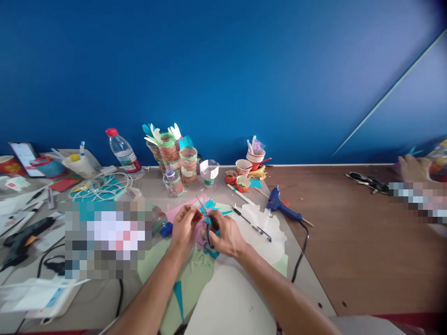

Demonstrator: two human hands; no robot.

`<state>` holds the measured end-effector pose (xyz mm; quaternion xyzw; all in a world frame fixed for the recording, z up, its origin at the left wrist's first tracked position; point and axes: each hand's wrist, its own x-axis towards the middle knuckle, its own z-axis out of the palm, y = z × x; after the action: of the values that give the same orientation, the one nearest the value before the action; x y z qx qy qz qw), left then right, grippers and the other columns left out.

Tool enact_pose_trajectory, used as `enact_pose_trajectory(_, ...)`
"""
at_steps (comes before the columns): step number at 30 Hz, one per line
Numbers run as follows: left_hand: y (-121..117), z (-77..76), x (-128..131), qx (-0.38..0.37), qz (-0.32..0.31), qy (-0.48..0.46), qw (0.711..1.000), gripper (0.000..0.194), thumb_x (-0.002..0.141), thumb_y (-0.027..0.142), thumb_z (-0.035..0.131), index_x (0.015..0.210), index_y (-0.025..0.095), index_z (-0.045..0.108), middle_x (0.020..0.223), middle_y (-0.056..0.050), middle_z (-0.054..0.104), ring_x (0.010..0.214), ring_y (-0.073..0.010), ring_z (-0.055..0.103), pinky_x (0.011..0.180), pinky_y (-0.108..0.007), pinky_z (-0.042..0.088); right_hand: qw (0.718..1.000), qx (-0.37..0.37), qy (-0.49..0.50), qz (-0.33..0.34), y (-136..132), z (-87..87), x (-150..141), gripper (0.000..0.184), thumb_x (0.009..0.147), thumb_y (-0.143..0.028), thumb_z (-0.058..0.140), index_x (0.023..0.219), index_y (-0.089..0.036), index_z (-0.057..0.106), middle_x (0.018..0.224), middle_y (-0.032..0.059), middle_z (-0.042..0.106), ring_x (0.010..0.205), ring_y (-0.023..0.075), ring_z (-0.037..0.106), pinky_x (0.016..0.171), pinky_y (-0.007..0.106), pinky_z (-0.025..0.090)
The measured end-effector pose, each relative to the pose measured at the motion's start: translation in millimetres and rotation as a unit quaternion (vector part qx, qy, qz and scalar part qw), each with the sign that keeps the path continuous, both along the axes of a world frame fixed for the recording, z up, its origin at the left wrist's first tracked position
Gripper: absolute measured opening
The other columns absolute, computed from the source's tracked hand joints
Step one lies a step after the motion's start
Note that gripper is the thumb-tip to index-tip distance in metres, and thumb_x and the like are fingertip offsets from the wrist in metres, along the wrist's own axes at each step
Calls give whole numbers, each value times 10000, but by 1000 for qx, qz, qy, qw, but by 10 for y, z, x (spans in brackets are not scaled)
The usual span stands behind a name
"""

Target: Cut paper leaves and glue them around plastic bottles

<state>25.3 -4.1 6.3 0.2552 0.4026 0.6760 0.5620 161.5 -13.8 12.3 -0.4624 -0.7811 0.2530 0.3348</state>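
Observation:
Above the paper-covered table, my right hand [226, 234] grips a pair of scissors [210, 236] by its dark handle loops, the blades pointing up and away. Close by on its left, my left hand [184, 227] is closed in a pinch beside the blades. What its fingers hold is too small and hidden to make out. Under and around both hands lie blue paper scraps [210, 204], a pink sheet [178, 205] and green paper [195, 274]. A white sheet [233, 298] lies between my forearms.
Behind stand decorated bottles [189, 164], a red-capped water bottle [125, 153] and paper cups [243, 167]. A blue glue gun [283, 206] with its cord and a pen [252, 224] lie at right. A black glue gun [28, 236] lies left. Another person's hand [414, 168] shows far right.

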Motion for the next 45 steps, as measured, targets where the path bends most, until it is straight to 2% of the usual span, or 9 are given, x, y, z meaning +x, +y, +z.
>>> enact_pose_trajectory(6, 13, -18, -13, -5, -17, -45, 999, 238, 613, 256, 774, 662, 171, 557, 612, 34, 606, 600, -95, 573, 636, -224, 448, 1000, 2, -19, -17, 12, -33, 4, 327, 749, -320, 518, 1034, -164, 557, 643, -2, 585, 601, 163, 536, 603, 255, 405)
enact_pose_trajectory(12, -44, 11, 22, -20, -54, -30, 998, 227, 654, 275, 751, 687, 170, 552, 639, 27, 618, 589, -93, 566, 592, -210, 444, 999, -4, -32, -21, 6, -46, -20, 337, 755, -342, 529, 1034, -154, 558, 650, 4, 596, 601, 167, 538, 610, 261, 404)
enact_pose_trajectory(16, -79, 17, 44, -28, -85, -20, 996, 238, 674, 299, 742, 696, 169, 544, 639, 28, 602, 559, -92, 547, 528, -203, 431, 1000, -4, -10, -26, 9, -55, -17, 355, 775, -373, 527, 1053, -152, 554, 674, 17, 617, 613, 169, 553, 616, 263, 418)
enact_pose_trajectory(22, -99, 18, 43, -19, -119, -20, 993, 233, 688, 309, 732, 698, 170, 544, 663, 15, 607, 601, -109, 572, 563, -219, 456, 999, -9, 28, -29, 8, -42, -19, 367, 797, -399, 518, 1072, -158, 546, 690, 27, 630, 629, 174, 572, 605, 262, 434)
enact_pose_trajectory(29, -110, 54, 65, -27, -112, -7, 993, 262, 652, 321, 752, 685, 169, 542, 635, 21, 592, 542, -88, 534, 495, -191, 411, 999, -24, 38, -25, 3, -18, -17, 320, 789, -371, 522, 1036, -171, 555, 652, 5, 597, 578, 150, 529, 575, 242, 418)
enact_pose_trajectory(45, -87, 36, 24, 2, -62, 52, 997, 228, 661, 315, 729, 626, 161, 564, 613, 12, 569, 597, -110, 531, 571, -229, 418, 994, -75, 79, 2, 2, -28, -1, 222, 795, -345, 542, 945, -186, 584, 556, -55, 482, 518, 106, 418, 495, 202, 349)
